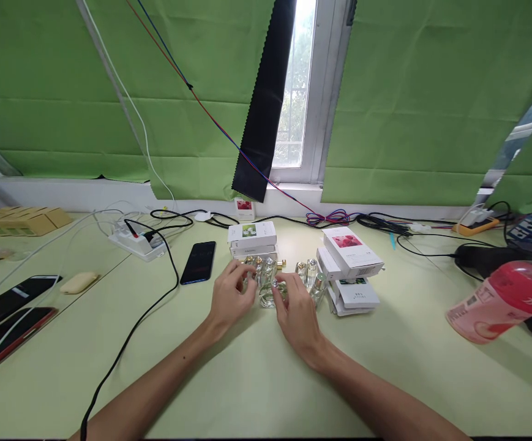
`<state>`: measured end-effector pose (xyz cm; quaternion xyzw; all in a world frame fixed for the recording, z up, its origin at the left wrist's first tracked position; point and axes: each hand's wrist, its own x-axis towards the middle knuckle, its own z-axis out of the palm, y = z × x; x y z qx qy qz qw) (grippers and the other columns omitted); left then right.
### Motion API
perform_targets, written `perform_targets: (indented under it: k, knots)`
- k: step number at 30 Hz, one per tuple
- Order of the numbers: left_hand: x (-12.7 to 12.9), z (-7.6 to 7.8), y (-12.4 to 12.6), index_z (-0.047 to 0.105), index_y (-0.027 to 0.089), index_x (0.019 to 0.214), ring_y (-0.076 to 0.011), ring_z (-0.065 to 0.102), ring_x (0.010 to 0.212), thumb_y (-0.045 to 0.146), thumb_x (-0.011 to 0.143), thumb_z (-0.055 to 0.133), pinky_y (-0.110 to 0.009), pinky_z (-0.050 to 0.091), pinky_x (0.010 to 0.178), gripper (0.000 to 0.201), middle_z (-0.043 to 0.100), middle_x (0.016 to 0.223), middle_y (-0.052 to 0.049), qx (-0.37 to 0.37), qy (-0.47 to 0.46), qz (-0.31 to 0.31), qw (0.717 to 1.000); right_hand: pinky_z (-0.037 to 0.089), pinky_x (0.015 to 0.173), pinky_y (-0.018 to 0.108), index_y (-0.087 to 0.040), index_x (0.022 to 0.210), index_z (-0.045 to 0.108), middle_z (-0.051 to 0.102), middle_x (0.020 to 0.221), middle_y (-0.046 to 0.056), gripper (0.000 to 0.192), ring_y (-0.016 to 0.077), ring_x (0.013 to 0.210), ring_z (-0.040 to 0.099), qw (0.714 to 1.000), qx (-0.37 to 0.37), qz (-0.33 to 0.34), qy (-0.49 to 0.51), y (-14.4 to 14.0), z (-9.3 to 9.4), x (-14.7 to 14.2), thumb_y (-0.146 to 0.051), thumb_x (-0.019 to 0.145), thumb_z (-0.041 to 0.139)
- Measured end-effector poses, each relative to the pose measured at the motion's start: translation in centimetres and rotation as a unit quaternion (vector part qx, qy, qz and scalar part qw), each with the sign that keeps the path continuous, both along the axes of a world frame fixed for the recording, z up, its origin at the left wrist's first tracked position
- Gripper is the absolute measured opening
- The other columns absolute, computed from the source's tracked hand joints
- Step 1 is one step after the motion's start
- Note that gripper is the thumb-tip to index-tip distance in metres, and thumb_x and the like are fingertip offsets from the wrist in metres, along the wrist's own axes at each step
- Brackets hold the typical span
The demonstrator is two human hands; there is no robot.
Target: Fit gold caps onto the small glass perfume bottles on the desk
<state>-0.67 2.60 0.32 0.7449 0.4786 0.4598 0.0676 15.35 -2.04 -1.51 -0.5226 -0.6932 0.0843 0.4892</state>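
Several small clear glass perfume bottles [307, 274] with gold and silver caps stand in a cluster mid-table. My left hand [229, 295] curls around the left side of the cluster, fingertips touching a bottle [250, 269]. My right hand [296, 312] grips another clear bottle [271, 288] at the front, thumb and fingers on it. Behind the cluster lies a stack of white boxes with a green picture [253, 239]. To the right lies a second pile of white boxes with a pink picture [352, 251].
A dark phone [198, 262] lies left of the bottles, beside a white power strip [137, 242] with black cables. A pink drink bottle [499, 300] lies on its side at right. Two phones [13, 312] and a yellow soap-like bar [78, 282] lie far left.
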Motion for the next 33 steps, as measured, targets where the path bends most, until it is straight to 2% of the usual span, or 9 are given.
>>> perform_targets:
  k: [4, 8, 14, 20, 25, 33]
  knots:
    - [-1.6, 0.6, 1.7, 0.068, 0.018, 0.089, -0.0089, 0.047, 0.051, 0.022, 0.083, 0.051, -0.026, 0.043, 0.060, 0.019, 0.057, 0.082, 0.000, 0.008, 0.001, 0.093, 0.996, 0.051, 0.065, 0.029, -0.019, 0.112, 0.059, 0.066, 0.108, 0.009, 0.020, 0.0167, 0.073, 0.065, 1.000, -0.004, 0.009, 0.008, 0.1, 0.0, 0.0, -0.018, 0.098, 0.044]
    - [-2.7, 0.2, 2.9, 0.068, 0.019, 0.095, -0.0103, 0.052, 0.052, 0.024, 0.079, 0.053, -0.028, 0.045, 0.063, 0.022, 0.064, 0.091, -0.002, -0.046, 0.032, 0.144, 0.988, 0.051, 0.068, 0.030, -0.019, 0.112, 0.058, 0.065, 0.109, 0.009, 0.020, 0.0182, 0.079, 0.066, 1.000, -0.011, 0.019, 0.016, 0.0, 0.0, 0.1, -0.019, 0.099, 0.043]
    - [-2.5, -0.4, 2.8, 0.070, 0.019, 0.101, -0.0141, 0.058, 0.057, 0.025, 0.081, 0.052, -0.028, 0.045, 0.063, 0.027, 0.075, 0.097, -0.003, -0.105, 0.057, 0.123, 0.985, 0.052, 0.069, 0.030, -0.019, 0.113, 0.057, 0.063, 0.110, 0.009, 0.021, 0.0180, 0.080, 0.065, 0.999, -0.009, 0.036, 0.030, -0.1, 0.2, 0.0, -0.017, 0.097, 0.045]
    - [-2.1, -0.6, 2.6, 0.072, 0.018, 0.102, -0.0155, 0.061, 0.060, 0.023, 0.081, 0.047, -0.028, 0.047, 0.065, 0.032, 0.077, 0.094, -0.003, -0.110, 0.056, 0.072, 0.990, 0.053, 0.068, 0.030, -0.019, 0.117, 0.056, 0.062, 0.112, 0.010, 0.024, 0.0190, 0.083, 0.065, 0.998, -0.009, 0.042, 0.035, -0.2, 0.2, -0.2, -0.017, 0.095, 0.047]
    - [-2.1, -0.9, 2.6, 0.072, 0.019, 0.103, -0.0164, 0.063, 0.064, 0.022, 0.081, 0.048, -0.028, 0.049, 0.069, 0.033, 0.076, 0.095, -0.003, -0.110, 0.051, 0.063, 0.991, 0.053, 0.066, 0.031, -0.019, 0.117, 0.056, 0.061, 0.113, 0.010, 0.024, 0.0196, 0.083, 0.065, 0.998, -0.006, 0.051, 0.039, -0.2, 0.0, -0.3, -0.017, 0.095, 0.046]
    - [-2.0, -1.1, 2.5, 0.071, 0.019, 0.098, -0.0148, 0.060, 0.060, 0.022, 0.080, 0.049, -0.028, 0.047, 0.066, 0.029, 0.075, 0.090, -0.002, -0.101, 0.049, 0.059, 0.992, 0.052, 0.060, 0.029, -0.019, 0.119, 0.055, 0.059, 0.114, 0.011, 0.025, 0.0184, 0.080, 0.064, 0.997, -0.006, 0.062, 0.039, -0.3, 0.0, -0.4, -0.016, 0.097, 0.044]
